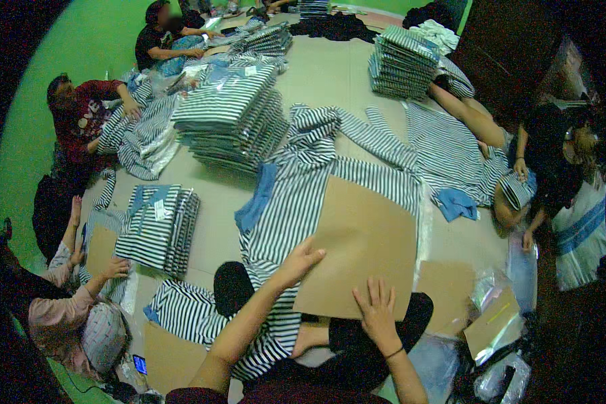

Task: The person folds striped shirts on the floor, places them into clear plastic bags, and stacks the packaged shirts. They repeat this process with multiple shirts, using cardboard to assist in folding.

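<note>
Left grip: the person's bare left hand (303, 261) lay at the left edge of a plain brown, four-sided cardboard sheet (367, 242), fingers part-curled; whether they pinched it could not be told.
Right grip: the bare right hand (378, 313) rested open, fingers spread on the sheet's near edge, toward its near right corner.
Cardboard sheet: it lay in front of the person, over a black-and-white striped cloth garment (293, 205), its near end reaching the dark-clad legs (419, 313).
Long axis: ran away from the body, the far end leaning slightly right.
Way from the hands: most of the sheet lay to the right of the left hand, and its middle lay beyond the right fingertips, slightly leftward.
Nearer hand: the left sat farther out, the right closer to the body; neither was clearly nearer the sheet's middle.
Striped garment: spread on the pale floor (316, 74), it showed past the sheet's left and far edges.
</note>
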`<state>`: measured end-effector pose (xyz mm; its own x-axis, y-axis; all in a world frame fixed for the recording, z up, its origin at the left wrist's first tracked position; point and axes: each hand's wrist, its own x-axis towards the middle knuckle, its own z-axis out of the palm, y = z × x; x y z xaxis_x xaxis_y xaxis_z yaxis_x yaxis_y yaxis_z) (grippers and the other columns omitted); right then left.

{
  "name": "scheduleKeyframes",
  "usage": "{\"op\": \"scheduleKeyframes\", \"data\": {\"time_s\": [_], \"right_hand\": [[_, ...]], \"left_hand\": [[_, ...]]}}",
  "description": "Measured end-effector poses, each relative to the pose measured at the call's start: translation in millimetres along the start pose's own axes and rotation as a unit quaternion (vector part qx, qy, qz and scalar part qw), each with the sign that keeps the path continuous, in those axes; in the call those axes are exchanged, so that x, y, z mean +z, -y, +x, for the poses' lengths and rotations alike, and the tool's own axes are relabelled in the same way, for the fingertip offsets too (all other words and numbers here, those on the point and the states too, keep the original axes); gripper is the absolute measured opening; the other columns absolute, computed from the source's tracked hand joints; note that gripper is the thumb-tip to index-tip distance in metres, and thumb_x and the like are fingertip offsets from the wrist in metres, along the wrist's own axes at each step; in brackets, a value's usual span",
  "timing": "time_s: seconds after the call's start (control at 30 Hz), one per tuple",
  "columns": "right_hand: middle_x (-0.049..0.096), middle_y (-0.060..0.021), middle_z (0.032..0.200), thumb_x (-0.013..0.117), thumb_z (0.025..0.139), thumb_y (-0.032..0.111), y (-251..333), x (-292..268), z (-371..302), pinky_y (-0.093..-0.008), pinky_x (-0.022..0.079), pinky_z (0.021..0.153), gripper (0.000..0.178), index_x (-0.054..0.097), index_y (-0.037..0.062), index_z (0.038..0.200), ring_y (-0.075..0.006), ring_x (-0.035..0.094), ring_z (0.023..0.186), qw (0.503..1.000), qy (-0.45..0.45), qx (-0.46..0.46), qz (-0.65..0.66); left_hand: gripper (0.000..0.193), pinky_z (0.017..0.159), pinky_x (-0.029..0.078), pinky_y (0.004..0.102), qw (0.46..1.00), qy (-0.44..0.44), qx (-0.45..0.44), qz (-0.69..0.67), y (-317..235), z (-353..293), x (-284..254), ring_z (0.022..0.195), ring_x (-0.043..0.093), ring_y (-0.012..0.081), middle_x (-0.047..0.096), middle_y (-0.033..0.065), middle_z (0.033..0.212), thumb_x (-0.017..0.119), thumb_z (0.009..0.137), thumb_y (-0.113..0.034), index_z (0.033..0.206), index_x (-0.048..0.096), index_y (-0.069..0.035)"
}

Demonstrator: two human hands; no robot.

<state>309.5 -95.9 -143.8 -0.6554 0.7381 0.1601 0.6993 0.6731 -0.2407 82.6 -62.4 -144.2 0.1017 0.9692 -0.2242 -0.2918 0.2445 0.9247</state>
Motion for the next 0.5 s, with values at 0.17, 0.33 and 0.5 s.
{"op": "scheduleKeyframes", "data": {"time_s": [0.17, 0.33, 0.5], "right_hand": [[0.025, -0.0122, 0.132, 0.045, 0.066, -0.006, -21.8, 85.7, 94.6, -0.0576, 0.019, 0.092, 0.068, 0.030, 0.0201, 0.127, -0.0360, 0.022, 0.120, 0.998, 0.019, -0.045, 0.036], [0.022, -0.0110, 0.134, 0.041, 0.074, 0.002, 1.9, 144.0, 163.7, -0.0580, 0.018, 0.092, 0.058, 0.027, 0.0207, 0.128, -0.0386, 0.020, 0.121, 0.992, 0.124, -0.001, 0.028], [0.028, -0.0149, 0.130, 0.048, 0.073, 0.012, -40.9, 142.6, 186.0, -0.0491, 0.022, 0.095, 0.054, 0.032, 0.0112, 0.125, -0.0352, 0.025, 0.120, 0.947, 0.283, -0.025, 0.147]], "left_hand": [[0.044, 0.082, 0.039, 0.0297, 0.985, -0.098, 0.074, 0.120, 4.7, 68.0, -111.8, 0.099, 0.047, 0.0175, 0.047, 0.0107, 0.112, 0.052, 0.079, -0.012, 0.118, 0.035, 0.000], [0.040, 0.083, 0.038, 0.0359, 0.752, -0.310, 0.120, 0.569, 21.1, 133.0, -203.3, 0.093, 0.049, 0.0328, 0.050, 0.0198, 0.101, 0.053, 0.071, -0.006, 0.109, 0.043, 0.001], [0.031, 0.080, 0.038, 0.0383, 0.788, -0.194, 0.216, 0.543, 10.6, 229.0, -238.4, 0.094, 0.047, 0.0327, 0.050, 0.0200, 0.096, 0.052, 0.068, -0.005, 0.097, 0.050, 0.001]]}}
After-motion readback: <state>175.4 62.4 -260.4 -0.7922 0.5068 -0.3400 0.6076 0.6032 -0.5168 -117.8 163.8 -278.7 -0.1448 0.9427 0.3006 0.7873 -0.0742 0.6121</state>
